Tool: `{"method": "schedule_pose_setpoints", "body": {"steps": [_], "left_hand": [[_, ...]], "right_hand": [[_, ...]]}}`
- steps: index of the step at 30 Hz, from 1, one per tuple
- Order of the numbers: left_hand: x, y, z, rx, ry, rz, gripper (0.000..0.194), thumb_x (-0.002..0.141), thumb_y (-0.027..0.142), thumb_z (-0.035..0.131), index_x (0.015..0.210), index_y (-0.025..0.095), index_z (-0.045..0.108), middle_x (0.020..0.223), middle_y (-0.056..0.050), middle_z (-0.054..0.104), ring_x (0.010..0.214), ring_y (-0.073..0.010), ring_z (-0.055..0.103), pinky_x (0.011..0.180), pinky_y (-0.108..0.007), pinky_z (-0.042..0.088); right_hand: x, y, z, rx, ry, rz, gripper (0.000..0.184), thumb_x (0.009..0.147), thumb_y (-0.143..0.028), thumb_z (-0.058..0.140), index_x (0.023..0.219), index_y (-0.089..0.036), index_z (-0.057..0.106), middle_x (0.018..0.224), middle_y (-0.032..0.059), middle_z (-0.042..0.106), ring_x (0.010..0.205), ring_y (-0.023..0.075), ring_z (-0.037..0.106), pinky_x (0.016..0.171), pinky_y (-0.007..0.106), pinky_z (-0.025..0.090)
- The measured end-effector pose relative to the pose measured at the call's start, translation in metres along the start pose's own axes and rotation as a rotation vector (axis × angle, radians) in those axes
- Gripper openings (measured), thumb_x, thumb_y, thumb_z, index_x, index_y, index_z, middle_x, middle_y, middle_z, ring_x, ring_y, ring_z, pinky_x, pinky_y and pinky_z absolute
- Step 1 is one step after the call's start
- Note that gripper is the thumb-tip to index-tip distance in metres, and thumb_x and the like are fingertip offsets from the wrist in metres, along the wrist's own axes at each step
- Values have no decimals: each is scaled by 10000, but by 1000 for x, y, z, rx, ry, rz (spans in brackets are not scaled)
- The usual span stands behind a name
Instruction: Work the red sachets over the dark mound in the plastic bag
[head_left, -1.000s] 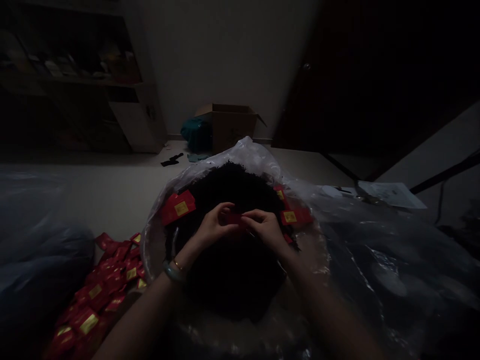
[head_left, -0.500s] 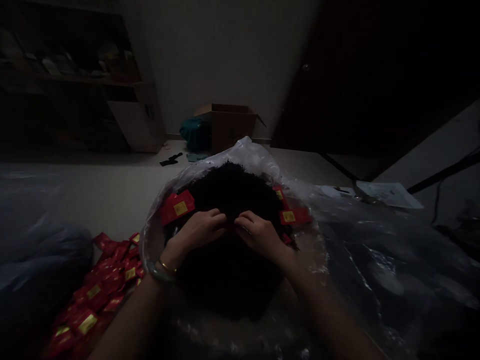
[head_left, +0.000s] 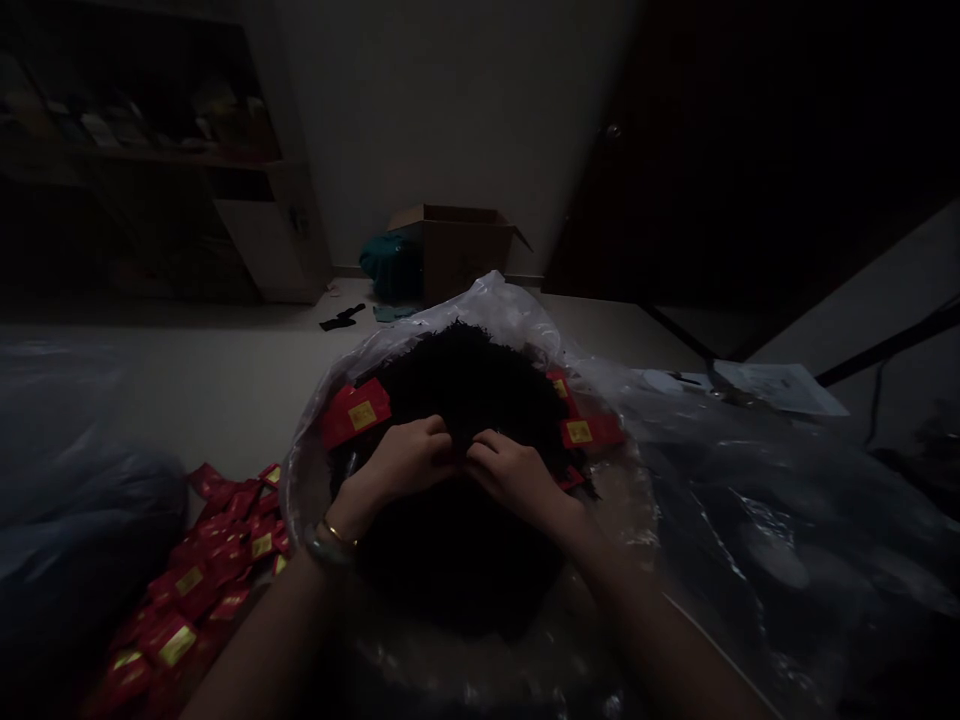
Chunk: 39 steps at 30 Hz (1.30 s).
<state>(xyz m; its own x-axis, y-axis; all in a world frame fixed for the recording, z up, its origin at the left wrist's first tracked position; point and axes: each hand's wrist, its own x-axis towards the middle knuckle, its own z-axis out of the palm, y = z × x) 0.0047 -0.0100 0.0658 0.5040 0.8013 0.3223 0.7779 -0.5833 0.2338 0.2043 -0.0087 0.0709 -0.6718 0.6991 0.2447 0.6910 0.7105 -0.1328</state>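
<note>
Over a heap of dark loose shreds that look like tea leaves [head_left: 465,375], my two hands are close together. My left hand [head_left: 405,458] has its fingers pinched, and my right hand [head_left: 511,475] is closed in the same way, facing it. Between the fingertips a small red packet [head_left: 459,462] barely shows; most of it is hidden by the fingers and the gloom. A flat red packet with a gold label [head_left: 356,415] lies left of the hands on the heap's edge. On the right side lies another red packet [head_left: 594,433], with more beside it.
A clear plastic bag [head_left: 300,490] lines the container around the heap. Down on the left is a pile of red packets [head_left: 187,590]. Plastic sheeting [head_left: 765,540] covers the right side. An open cardboard box [head_left: 469,250] stands by the wall, beside a teal bundle [head_left: 391,265].
The left hand has turned its back upward and shifted left, its fingers closing in. The right hand's fingers curl more. The red packet between them is now mostly covered.
</note>
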Motion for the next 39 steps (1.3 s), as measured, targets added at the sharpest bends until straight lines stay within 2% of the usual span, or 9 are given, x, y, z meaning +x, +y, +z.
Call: {"method": "schedule_pose_setpoints", "body": {"steps": [6,10,12,14,19,24,30,35,39], "left_hand": [[1,-4,-5,-296,25,-1,85,798,234,646,742,172,631,782,-8,623,677,-111,582,618,-206,431],[2,-4,-2,-442,101,-91,82,767,249,678,789,179,643,767,1,645,679,-117,589,621,-211,447],[3,-3,0,-522,142,-189,210,726,258,714,916,195,650,769,12,656,674,-121,594,615,-214,456],[4,-3,1,-588,128,-269,371,691,258,740,1045,208,642,763,18,664,670,-127,601,618,-221,462],[9,-6,6,-685,18,-327,120,695,255,711,790,186,738,767,-23,688,704,-152,629,634,-232,466],[13,-3,11,-731,70,-434,125,644,268,748,701,163,713,692,-20,680,660,-159,621,605,-237,460],[9,-8,10,-895,27,-350,419,594,281,794,973,175,650,923,-37,682,829,-177,627,741,-276,491],[9,-19,17,-846,118,-442,286,608,292,776,806,158,618,763,1,649,691,-136,589,622,-234,455],[12,-17,19,-783,63,-475,194,628,303,752,748,169,681,736,-7,697,696,-163,625,640,-244,458]], "right_hand": [[0,6,8,184,48,14,83,883,-191,534,928,-196,605,980,65,646,815,169,625,669,266,484],[1,9,16,530,220,114,313,824,-140,574,1129,-209,556,1003,59,665,867,173,647,770,295,513],[3,11,18,701,289,217,405,787,-141,606,1180,-214,543,992,45,681,867,171,657,780,293,519],[4,12,17,792,295,292,308,766,-166,623,1071,-212,623,948,33,699,856,176,662,773,293,518],[7,15,18,846,221,381,99,751,-201,618,788,-187,708,819,32,712,800,180,661,767,299,503],[9,18,21,894,185,359,182,737,-249,649,893,-183,716,907,49,702,861,185,652,779,297,495],[10,24,29,863,204,393,185,748,-251,641,903,-189,719,900,51,706,848,191,649,774,310,492],[10,27,36,865,247,401,217,740,-249,637,938,-194,705,955,52,711,888,201,649,816,329,492],[10,27,39,858,295,420,196,743,-264,630,914,-205,706,941,46,713,879,201,650,811,330,497]]}}
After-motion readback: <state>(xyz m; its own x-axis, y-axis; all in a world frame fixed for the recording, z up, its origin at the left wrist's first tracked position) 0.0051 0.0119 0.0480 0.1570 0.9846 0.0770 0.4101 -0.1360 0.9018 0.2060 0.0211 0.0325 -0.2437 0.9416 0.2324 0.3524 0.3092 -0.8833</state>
